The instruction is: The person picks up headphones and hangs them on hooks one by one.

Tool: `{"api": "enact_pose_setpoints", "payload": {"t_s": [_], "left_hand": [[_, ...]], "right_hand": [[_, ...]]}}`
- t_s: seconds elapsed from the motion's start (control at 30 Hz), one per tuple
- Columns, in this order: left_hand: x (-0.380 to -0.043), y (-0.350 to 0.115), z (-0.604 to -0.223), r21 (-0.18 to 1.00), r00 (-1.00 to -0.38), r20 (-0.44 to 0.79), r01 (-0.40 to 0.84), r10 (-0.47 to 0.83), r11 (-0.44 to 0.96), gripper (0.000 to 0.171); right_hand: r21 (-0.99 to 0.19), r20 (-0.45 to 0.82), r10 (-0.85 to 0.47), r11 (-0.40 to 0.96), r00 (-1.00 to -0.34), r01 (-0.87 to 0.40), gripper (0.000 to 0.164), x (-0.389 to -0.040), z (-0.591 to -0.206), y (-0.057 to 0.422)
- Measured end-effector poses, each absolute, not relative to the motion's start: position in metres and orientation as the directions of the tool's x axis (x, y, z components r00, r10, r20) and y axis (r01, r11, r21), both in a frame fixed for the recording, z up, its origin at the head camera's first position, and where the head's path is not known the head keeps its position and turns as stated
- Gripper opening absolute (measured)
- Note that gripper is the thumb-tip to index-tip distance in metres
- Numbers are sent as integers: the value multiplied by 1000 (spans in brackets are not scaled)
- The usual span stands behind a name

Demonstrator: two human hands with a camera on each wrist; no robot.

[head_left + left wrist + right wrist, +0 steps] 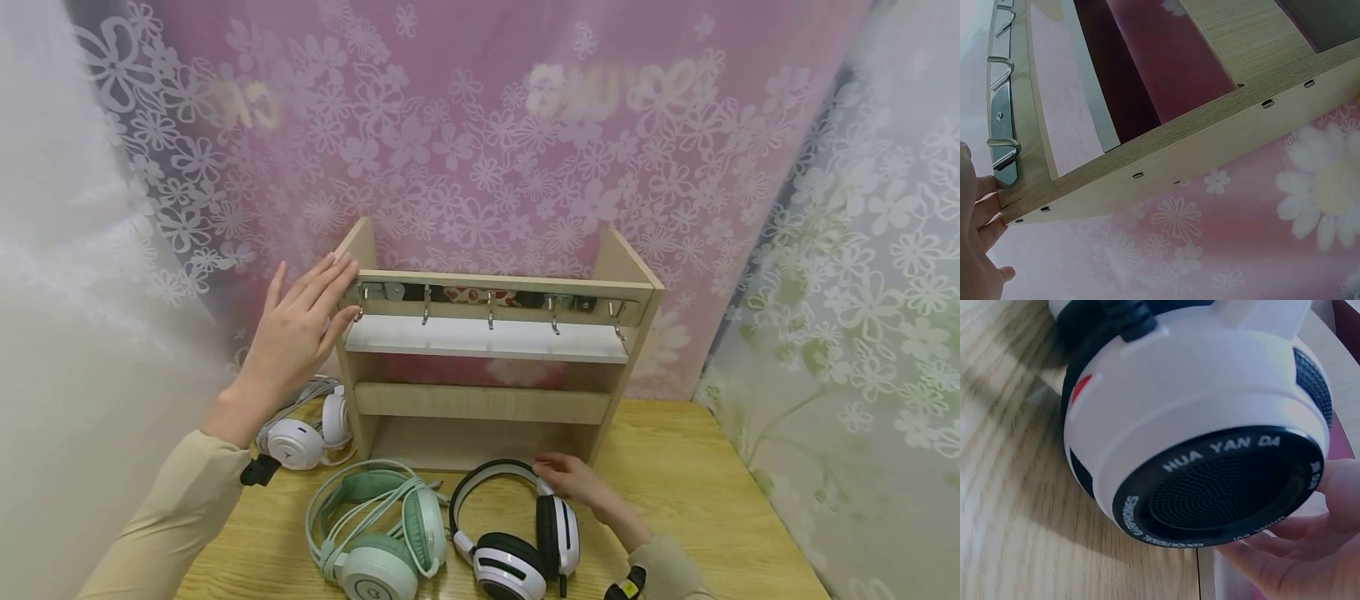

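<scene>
My left hand [296, 329] lies with extended fingers against the upper left corner of a wooden rack [483, 404]. In the left wrist view its fingertips [990, 215] are at the rack's corner, beside a metal hook strip [1004, 119]. My right hand [573, 482] is beside the headband of black and white headphones [517, 567] on the table, fingers loosely bent. The right wrist view shows the ear cup [1204, 481] large, with the thumb [1342, 494] and fingers apart behind it. Mint green headphones [378, 567], wrapped in their cable, lie to their left.
White headphones [296, 444] lie left of the rack on the wooden table [675, 500]. Several metal hooks [491, 310] line the rack's top front, above a white shelf [480, 337]. A pink floral curtain [480, 167] hangs behind it, with pale sheets at both sides.
</scene>
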State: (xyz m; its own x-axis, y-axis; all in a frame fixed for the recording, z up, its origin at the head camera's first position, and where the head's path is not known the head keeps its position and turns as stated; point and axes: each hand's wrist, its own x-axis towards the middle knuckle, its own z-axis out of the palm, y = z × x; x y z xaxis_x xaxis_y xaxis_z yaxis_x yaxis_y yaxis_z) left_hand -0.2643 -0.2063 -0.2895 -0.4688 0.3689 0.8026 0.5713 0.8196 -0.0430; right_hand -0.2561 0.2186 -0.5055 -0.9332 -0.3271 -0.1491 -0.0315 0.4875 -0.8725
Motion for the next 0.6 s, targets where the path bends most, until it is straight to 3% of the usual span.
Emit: {"api": "enact_pose_setpoints", "payload": {"t_s": [0.43, 0.6], "left_hand": [[-265, -205, -289, -49, -455, 815, 563, 359, 825, 64], [-265, -205, -290, -39, -466, 810, 562, 356, 826, 64]], "right_hand": [[-848, -154, -289, 529, -945, -23, 52, -257, -511, 210], [-899, -175, -366, 437, -914, -3, 49, -260, -515, 212]]}}
